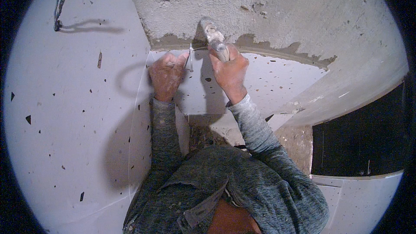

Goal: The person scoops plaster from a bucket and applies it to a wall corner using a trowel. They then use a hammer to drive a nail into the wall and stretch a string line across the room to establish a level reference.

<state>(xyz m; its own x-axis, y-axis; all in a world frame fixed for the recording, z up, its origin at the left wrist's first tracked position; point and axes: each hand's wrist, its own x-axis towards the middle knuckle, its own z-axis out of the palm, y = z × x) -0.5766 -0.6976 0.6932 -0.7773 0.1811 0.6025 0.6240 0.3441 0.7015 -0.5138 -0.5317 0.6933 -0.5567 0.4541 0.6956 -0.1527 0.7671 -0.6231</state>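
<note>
My left hand [167,76] is closed at the top edge of a white speckled tile [277,71]. Its fingertips pinch a thin metal nail [191,58], with a pale string [199,48] at its upper end. That string runs across toward my right hand [229,71]. Wrapped in my right hand is a hammer [213,33], its head caked with pale mortar and held close to the rough wall. Part of the hammer's handle is hidden by my fingers.
Above the tile is a rough grey plaster wall [260,0] with a strip of darker mortar [281,47] along the joint. Speckled tiles [73,104] cover the left wall, where a twisted grey cable [60,4] sticks out. A dark opening [364,134] lies at right.
</note>
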